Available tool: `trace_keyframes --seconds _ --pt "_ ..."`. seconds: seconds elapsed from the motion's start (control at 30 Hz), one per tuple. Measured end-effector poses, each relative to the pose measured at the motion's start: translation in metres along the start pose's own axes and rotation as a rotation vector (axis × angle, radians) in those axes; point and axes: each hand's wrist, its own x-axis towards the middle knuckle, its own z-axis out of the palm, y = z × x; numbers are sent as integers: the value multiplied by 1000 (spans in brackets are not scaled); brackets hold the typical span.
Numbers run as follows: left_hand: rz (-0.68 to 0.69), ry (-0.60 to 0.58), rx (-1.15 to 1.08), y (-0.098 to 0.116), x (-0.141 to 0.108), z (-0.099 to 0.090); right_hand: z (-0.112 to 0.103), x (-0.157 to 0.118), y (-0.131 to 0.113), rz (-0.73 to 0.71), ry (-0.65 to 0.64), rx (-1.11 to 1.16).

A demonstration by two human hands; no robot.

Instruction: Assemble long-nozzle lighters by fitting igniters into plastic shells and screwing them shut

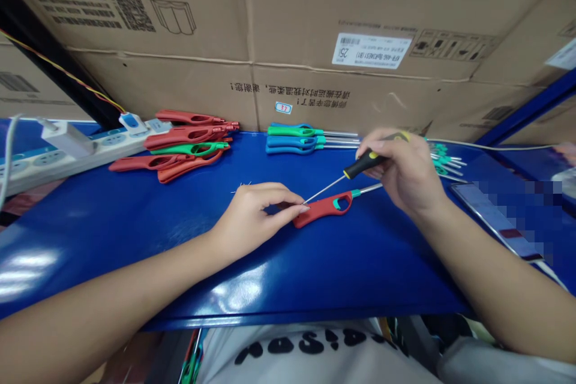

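Observation:
My right hand (409, 174) is closed round the black and yellow handle of a screwdriver (357, 166), whose thin shaft slants down to the left. The tip meets the pinched thumb and forefinger of my left hand (252, 216). Whatever sits between those fingertips is too small to make out. Under them lies the handle end of a red stick lighter (320, 209) with a green trigger and a metal tube pointing right. The far end of its tube passes behind my right hand. Several thin metal pins or screws (243, 186) lie just behind my left hand.
Red and green lighter shells (180, 147) are piled at the back left, beside a white power strip (112, 143). Blue and green lighters (294, 139) lie at the back centre. Green-ended metal tubes (445, 162) and a phone (495, 222) are at right. Cardboard boxes (288, 18) stand behind.

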Motion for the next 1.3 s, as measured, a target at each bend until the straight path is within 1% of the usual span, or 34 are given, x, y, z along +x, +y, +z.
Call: trace_keyframes --seconds 0.07,0.13,0.2,0.27,0.3,0.33,0.43,0.5,0.53,0.57,0.7,0.73,0.77,0.8,0.87,0.97,1.07,1.17,1.3 --pt "-9 -20 2 0 0 0 -3 0 0 -37 -30 -54" --pt "-30 -57 -3 0 -1 1 -4 -1 -3 -101 -88 -157" --pt "-68 -91 -25 1 -2 3 -1 -6 -9 -150 -157 -239" --pt "-113 -117 -52 4 -3 6 5 -12 -14 -168 -191 -260" --pt "-130 -133 -64 5 -4 8 10 -16 -16 -188 -177 -260" --pt "-140 -150 -74 7 -4 9 14 -19 -17 -237 -137 -273" --pt "-136 -208 -91 12 -6 12 24 -29 -13 -472 42 -319" --pt "-121 -242 -92 14 -8 13 27 -33 -9 -574 71 -334" --pt "-109 -260 -87 14 -8 13 27 -34 -8 -580 45 -341" --pt "-93 -279 -82 14 -9 13 26 -35 -8 -550 -9 -345" --pt "-43 -343 -49 10 -10 11 24 -37 -13 -301 -345 -299" --pt "-43 -349 -48 8 -10 11 24 -37 -13 -266 -399 -283" --pt "-48 -347 -50 8 -10 11 24 -37 -13 -252 -422 -271" --pt "-54 -339 -53 7 -10 11 25 -36 -12 -250 -417 -262" --pt "-59 -312 -62 6 -8 10 27 -36 -8 -257 -368 -248" --pt "-69 -243 -50 6 -6 9 29 -36 -1 -280 -259 -231" --pt "-110 -172 14 4 -6 9 31 -35 1 -315 -139 -204" --pt "-126 -186 114 1 -7 9 32 -33 3 -320 -80 -194" --pt "-91 -251 157 -2 -10 12 33 -32 10 -310 -91 -203"
